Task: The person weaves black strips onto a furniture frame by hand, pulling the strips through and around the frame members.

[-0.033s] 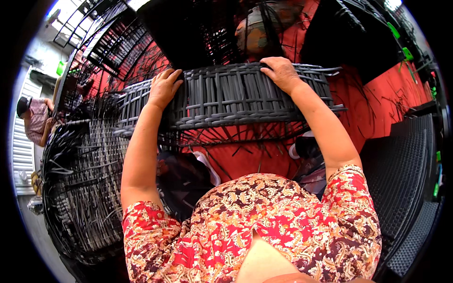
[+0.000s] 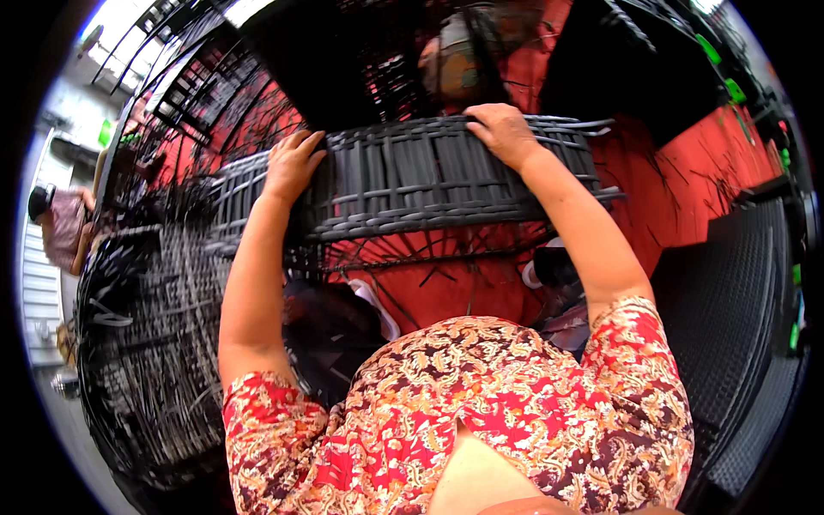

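A dark grey woven wicker panel (image 2: 402,178) stretches across in front of me, with upright strands crossed by horizontal ones and thicker braiding along its near edge. My left hand (image 2: 293,168) is closed over its far edge toward the left, thumb pointing inward. Toward the right end, my right hand (image 2: 503,136) grips the same edge, and its fingertips are partly hidden behind the rim. Loose strand ends stick out past the panel's right end. Both arms are stretched forward.
A large woven wicker piece (image 2: 163,343) with loose strands stands at my left. Stacked dark woven panels (image 2: 725,313) lie at my right. Strand scraps litter the red floor (image 2: 635,206). Big black pieces (image 2: 618,77) rise beyond. Another person (image 2: 64,225) is at the far left.
The panel and both hands sit slightly farther left in view, as does the whole scene. Less red shows through the panel's strands. Both hands keep their grip.
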`<state>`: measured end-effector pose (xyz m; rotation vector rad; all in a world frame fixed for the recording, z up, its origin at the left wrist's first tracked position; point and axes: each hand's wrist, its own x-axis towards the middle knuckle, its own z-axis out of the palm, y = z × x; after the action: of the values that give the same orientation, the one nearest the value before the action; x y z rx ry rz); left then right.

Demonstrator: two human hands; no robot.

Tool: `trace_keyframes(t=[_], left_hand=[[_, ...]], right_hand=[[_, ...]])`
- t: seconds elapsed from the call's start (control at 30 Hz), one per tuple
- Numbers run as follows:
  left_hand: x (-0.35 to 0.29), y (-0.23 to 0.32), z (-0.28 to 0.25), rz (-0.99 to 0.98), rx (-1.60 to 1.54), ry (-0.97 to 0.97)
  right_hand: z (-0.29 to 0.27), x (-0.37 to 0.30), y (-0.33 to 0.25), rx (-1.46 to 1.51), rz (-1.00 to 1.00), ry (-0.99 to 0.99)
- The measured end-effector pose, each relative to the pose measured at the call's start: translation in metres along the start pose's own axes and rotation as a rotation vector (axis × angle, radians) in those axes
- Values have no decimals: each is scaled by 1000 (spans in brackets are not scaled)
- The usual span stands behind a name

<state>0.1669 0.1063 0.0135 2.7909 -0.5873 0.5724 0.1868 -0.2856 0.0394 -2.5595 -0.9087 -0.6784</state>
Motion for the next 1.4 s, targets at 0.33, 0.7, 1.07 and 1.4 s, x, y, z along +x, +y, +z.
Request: trace_keyframes(t=[0.33, 0.7, 1.07, 1.4], left_hand=[[5, -17, 4, -40, -180, -66], [-16, -35, 18, -214, -102, -132], [-20, -20, 5, -140, -99, 104], [-74, 64, -38, 41, -174, -157]], right_hand=[[-12, 3, -16, -56, 160, -186], [-100, -74, 72, -177, 322, -229], [-97, -72, 62, -111, 344, 15], [-84, -110, -51, -120, 265, -245]])
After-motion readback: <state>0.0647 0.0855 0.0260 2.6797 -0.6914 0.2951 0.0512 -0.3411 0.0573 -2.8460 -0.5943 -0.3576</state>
